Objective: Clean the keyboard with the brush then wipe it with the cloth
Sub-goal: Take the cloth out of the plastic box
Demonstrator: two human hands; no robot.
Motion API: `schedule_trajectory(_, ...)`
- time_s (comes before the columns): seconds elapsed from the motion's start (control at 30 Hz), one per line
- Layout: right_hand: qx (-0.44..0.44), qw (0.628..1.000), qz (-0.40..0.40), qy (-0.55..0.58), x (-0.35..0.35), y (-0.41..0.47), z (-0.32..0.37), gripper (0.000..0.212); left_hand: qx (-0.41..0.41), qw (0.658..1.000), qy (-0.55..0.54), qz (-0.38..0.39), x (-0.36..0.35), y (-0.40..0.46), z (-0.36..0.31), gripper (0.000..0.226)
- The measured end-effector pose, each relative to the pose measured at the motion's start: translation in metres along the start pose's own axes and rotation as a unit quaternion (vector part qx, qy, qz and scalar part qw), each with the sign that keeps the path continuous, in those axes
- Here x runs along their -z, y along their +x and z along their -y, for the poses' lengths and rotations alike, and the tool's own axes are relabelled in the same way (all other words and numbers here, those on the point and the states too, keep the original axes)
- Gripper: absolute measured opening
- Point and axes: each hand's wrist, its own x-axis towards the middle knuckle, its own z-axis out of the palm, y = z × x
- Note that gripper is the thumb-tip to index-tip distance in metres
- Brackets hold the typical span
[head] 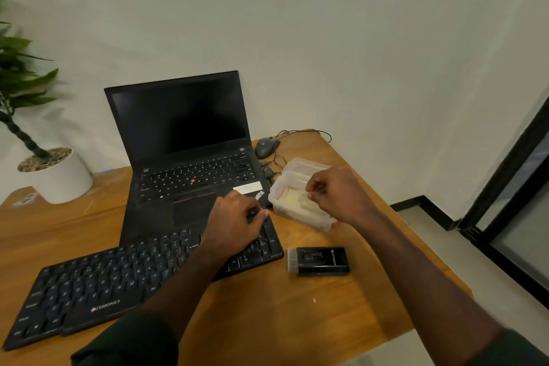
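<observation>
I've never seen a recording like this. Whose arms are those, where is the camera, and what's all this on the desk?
There is no robot here: a person wears a wide-angle camera on the head, so this single picture looks down at their own arms. On the wooden desk lie a black keyboard, an open laptop with a dark screen, a mouse, a potted plant, a black brush and a clear plastic box with a yellowish cloth inside. The left hand rests on the keyboard's right end. The right hand is over the box with curled fingers; whether it grips anything is unclear.
</observation>
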Motion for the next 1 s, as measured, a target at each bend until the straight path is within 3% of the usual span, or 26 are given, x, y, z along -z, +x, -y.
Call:
schedule_trajectory(0.2, 0.013, 0.977, 0.181, -0.112, -0.029, 0.051, -0.010, 0.029, -0.005, 1.000, 0.006, 0.011, -0.004, 0.015, 0.001, 0.023)
schedule_trajectory(0.37, 0.023, 0.966, 0.216, -0.140, -0.037, 0.062, -0.014, 0.029, -0.010, 1.000, -0.006, 0.016, -0.008, 0.026, 0.002, 0.021)
schedule_trajectory(0.67, 0.047, 0.975, 0.157, -0.152, -0.048, 0.057, -0.024, 0.022, -0.002, 1.000, -0.023, 0.010, -0.005, 0.031, -0.002, 0.022)
schedule_trajectory(0.8, 0.026, 0.994, 0.078, -0.067, -0.035, 0.049, -0.023, 0.021, 0.033, 0.993, -0.112, 0.002, 0.007, 0.023, -0.009, 0.023)
schedule_trajectory(0.9, 0.053, 0.992, -0.078, 0.084, -0.029, 0.033, -0.002, 0.014, 0.121, 0.945, -0.304, -0.023, 0.024, 0.018, -0.020, 0.019)
schedule_trajectory(1.0, 0.092, 0.973, -0.128, 0.171, -0.040, 0.009, 0.037, 0.014, 0.188, 0.859, -0.475, 0.013, 0.038, 0.012, -0.028, 0.032)
